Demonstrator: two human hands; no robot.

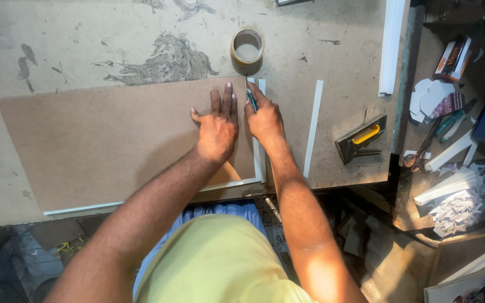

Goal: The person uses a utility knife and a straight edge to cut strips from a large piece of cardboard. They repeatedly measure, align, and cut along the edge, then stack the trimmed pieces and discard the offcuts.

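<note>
A large brown board (102, 140) lies flat on the worn workbench (85, 45), with a white frame edge showing under its near and right sides. My left hand (218, 124) presses flat on the board near its right edge, fingers spread. My right hand (264, 119) grips a thin dark-green cutter (251, 96), its tip at the board's right edge next to a white strip (261, 134).
A roll of brown tape (247, 46) stands just beyond the cutter. A loose white strip (313, 128) lies to the right, then a staple gun with a yellow handle (361, 138). White moulding (393, 45) leans at the bench's right edge. Paper scraps, pliers and small boxes clutter the far right.
</note>
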